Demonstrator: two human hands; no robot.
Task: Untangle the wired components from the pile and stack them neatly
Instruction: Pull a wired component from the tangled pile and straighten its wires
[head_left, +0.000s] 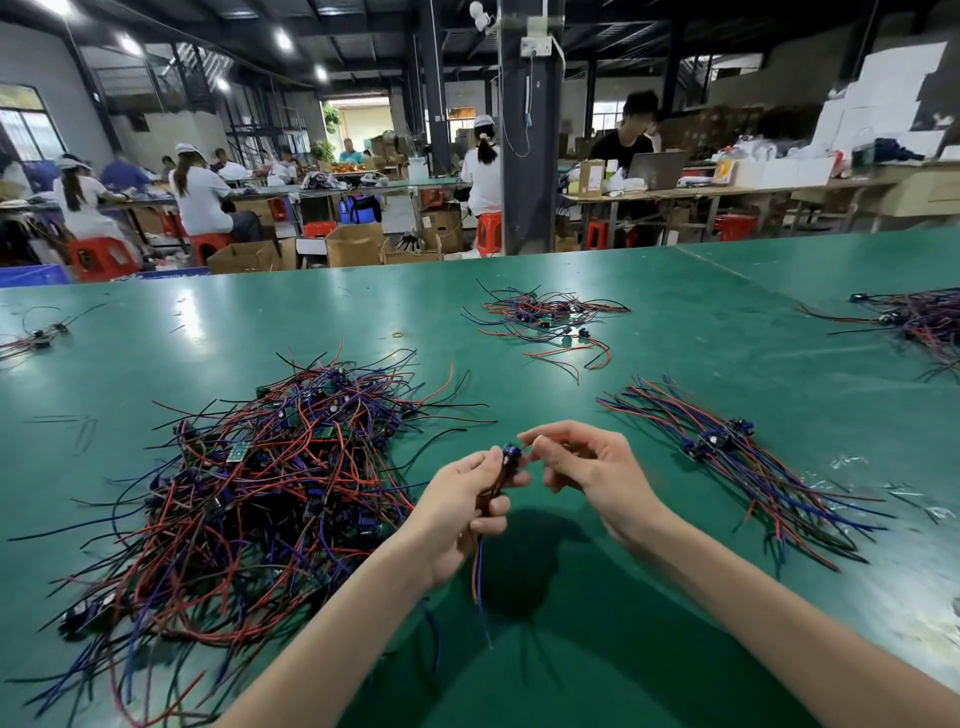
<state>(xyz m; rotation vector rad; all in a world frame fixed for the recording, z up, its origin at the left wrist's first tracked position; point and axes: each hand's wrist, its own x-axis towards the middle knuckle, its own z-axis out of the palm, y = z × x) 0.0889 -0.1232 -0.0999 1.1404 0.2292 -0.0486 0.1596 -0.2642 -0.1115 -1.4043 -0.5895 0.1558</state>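
One component (511, 453) is held over the table (675, 322), between pile (260, 478) and stack (727, 452). Its wires are gripped by the left hand (462, 504) and its head end is pinched by the right hand (587, 467). Wires should be pulled straight before it is laid parallel on the stack.

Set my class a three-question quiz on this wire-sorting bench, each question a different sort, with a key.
1. True or false: the neat stack lies to the right of the tangled pile.
2. The right hand pinches at the component. What grips its hanging wires? A. the left hand B. a clamp C. nothing
3. Fill in: the table top is ___.
Key: 1 true; 2 A; 3 green.
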